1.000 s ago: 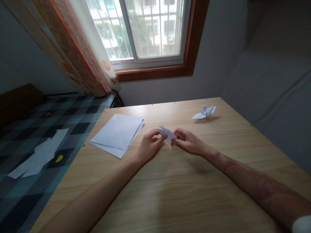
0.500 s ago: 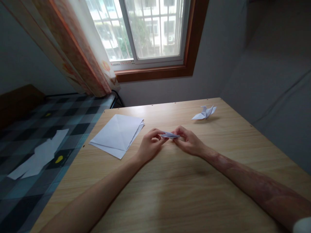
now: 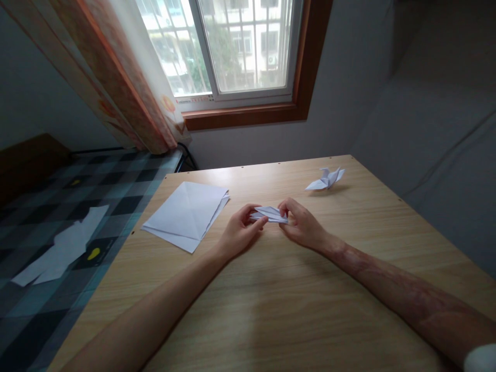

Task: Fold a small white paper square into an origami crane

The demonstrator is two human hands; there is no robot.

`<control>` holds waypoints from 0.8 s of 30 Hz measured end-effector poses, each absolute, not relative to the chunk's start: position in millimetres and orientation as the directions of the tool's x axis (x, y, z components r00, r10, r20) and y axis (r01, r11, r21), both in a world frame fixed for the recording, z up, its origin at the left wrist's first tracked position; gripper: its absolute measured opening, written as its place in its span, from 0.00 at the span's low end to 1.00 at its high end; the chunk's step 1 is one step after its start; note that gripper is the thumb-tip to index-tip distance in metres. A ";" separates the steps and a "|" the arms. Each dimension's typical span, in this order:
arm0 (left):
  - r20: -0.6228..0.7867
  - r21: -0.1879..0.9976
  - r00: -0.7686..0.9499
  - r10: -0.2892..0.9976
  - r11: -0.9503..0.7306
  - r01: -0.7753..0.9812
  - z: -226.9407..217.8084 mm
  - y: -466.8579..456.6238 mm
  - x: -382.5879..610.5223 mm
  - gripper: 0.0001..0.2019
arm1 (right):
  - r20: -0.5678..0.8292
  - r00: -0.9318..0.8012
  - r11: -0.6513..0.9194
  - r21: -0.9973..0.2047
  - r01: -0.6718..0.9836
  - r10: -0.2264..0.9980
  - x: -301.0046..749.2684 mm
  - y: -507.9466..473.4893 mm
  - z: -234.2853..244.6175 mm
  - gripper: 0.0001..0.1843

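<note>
A small piece of folded white paper (image 3: 270,213) is held between my two hands above the table. My left hand (image 3: 242,227) pinches its left end, the thumb in front and the fingers behind. At the other end, my right hand (image 3: 300,222) grips the paper between thumb and curled index finger. The paper has several layers, and its upper flap stands a little apart from those below. A folded paper crane (image 3: 326,179) sits beyond my right hand near the table's far edge. Left of my hands lies a stack of square white paper (image 3: 188,212).
The wooden table (image 3: 248,310) stands below a window (image 3: 248,46) with a brown frame. A bed (image 3: 42,206) with a checked cover adjoins its left side, and cut white paper scraps (image 3: 70,245) lie there. A patterned curtain (image 3: 127,77) hangs beside the window.
The folded paper has tilted, so more of its upper face shows and its top flap has lifted. My right index finger has moved up over the flap. The crane and stack stay put.
</note>
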State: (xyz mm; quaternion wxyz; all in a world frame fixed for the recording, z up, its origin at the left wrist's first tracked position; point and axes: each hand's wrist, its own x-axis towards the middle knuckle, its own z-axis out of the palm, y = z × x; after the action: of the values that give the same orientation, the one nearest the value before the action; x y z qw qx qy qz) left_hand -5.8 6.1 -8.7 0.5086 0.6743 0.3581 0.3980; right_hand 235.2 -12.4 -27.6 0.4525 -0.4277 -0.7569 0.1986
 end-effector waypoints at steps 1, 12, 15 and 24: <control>0.168 0.972 0.412 0.896 -0.219 0.080 -10.6 7.3 -5.5 0.21 | 0.521 -0.236 0.564 -0.670 0.483 0.820 235.1 -12.4 -27.2 0.11; 0.227 0.974 0.274 0.935 -0.219 -0.059 -17.9 18.2 -2.7 0.19 | 0.515 -0.307 0.597 -0.634 0.491 0.800 236.1 -15.1 -22.7 0.07; 0.208 0.978 0.280 0.937 -0.196 -0.070 -19.0 18.5 -2.9 0.21 | 0.514 -0.301 0.594 -0.659 0.461 0.803 236.0 -13.7 -22.7 0.05; 0.169 0.985 0.294 0.941 -0.157 -0.066 -20.1 17.6 -3.6 0.18 | 0.538 -0.275 0.603 -0.729 0.322 0.797 235.1 -11.9 -19.5 0.06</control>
State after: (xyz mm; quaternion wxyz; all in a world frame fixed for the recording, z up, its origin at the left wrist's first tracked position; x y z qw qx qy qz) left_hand -3.6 17.6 -20.1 0.5369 0.5990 0.3651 0.4687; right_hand 235.1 -11.9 -19.5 0.4757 -0.3689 -0.7585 0.2494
